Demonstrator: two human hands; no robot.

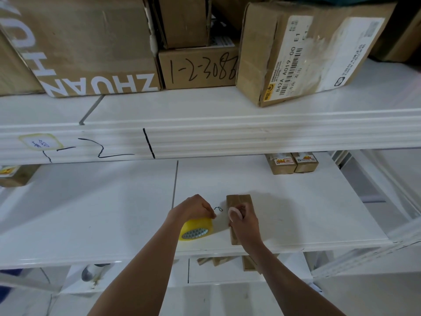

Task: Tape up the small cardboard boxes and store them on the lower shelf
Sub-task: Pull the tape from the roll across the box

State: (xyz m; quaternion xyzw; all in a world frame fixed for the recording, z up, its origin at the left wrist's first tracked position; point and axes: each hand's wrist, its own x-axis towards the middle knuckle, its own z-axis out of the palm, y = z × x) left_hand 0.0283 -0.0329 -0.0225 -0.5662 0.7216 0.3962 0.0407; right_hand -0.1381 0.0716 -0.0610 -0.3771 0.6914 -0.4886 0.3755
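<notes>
Left hand [193, 207] curls over the top of a yellow tape roll [196, 229], fingers closed on it, steadying the roll on the white shelf [91, 213]. Right hand [245, 224] rests on a small cardboard box [239, 201], closed around a small pale pinkish object [235, 213], possibly a cutter or a tape end; cannot tell which. Box lies flat directly under the right hand, just beside the roll, its far end past the fingertips. Judgement: the right hand pins the box so it cannot slide while tape goes on, roll kept close for a short pull. Box is plain brown, long and narrow, a seam running along its top; whether tape already covers it is unclear. Two similar small boxes [292, 164] sit well beyond the right hand, at the back of the shelf.
</notes>
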